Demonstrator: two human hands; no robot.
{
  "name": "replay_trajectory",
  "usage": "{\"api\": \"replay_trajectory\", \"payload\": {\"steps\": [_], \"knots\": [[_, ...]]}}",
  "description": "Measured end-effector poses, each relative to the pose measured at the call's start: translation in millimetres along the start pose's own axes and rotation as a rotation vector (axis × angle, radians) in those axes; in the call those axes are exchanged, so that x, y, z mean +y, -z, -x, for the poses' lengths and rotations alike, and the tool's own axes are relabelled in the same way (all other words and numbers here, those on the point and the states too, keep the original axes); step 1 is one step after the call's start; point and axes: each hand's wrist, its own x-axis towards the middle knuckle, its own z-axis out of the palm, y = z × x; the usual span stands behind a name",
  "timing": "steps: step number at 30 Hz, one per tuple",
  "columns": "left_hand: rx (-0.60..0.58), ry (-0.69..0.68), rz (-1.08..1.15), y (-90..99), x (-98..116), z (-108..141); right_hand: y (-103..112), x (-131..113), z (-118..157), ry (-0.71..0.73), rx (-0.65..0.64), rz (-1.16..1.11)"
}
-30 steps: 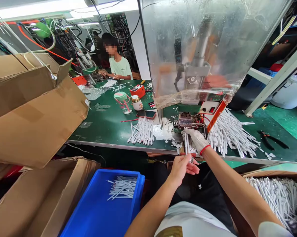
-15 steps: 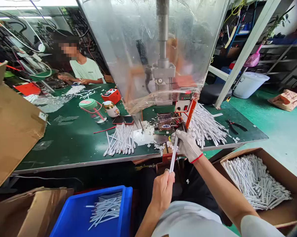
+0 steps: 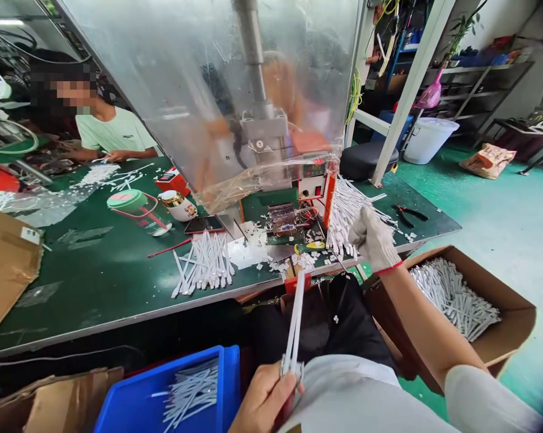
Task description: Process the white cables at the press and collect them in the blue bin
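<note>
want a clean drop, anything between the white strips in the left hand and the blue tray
Nothing visible stands in the way: the white strips in the left hand are right beside the rim of the blue tray, with nothing over the tray.

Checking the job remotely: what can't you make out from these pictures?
In the head view:
The lower ends of the white strips: hidden by the left hand, which the bottom edge cuts off.
Anything in the gloved right hand: its glove and fingers hide it.
Details of the press: blurred by the clear plastic sheet.
Parts on the circuit board: too small.
</note>
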Motion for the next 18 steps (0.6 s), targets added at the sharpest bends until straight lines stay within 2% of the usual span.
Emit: {"api": "replay_trajectory", "payload": {"steps": [2, 3, 5, 6, 8, 9, 12, 14, 16, 18], "knots": [[-0.029, -0.033, -0.042, -0.4, 0, -10, 12, 4, 20, -0.048, -0.233, 0.362], [-0.039, -0.046, -0.046, -1.6, -2, -16, 15, 7, 31, -0.061, -0.308, 0.543], [-0.033, -0.058, -0.039, -4.5, -5, -26, 18, 13, 54, -0.044, -0.353, 0.805], [-0.017, -0.056, -0.036, -5.8, -8, -30, 17, 16, 64, -0.031, -0.347, 0.866], [0.005, -0.057, -0.047, -8.3, -12, -35, 13, 18, 83, -0.019, -0.361, 0.861], [0.015, -0.069, -0.064, -9.6, -13, -37, 9, 20, 93, -0.011, -0.411, 0.822], [0.048, -0.145, -0.168, -15.2, -14, -43, -9, 25, 125, 0.009, -0.668, 0.688], [0.068, -0.214, -0.26, -20.0, -14, -46, -20, 29, 142, -0.083, -0.781, 0.617], [0.095, -0.276, -0.329, -21.9, -17, -48, -25, 27, 142, -0.243, -0.797, 0.528], [0.141, -0.307, -0.371, -14.9, -26, -48, -17, 13, 121, -0.306, -0.728, 0.479]]}}
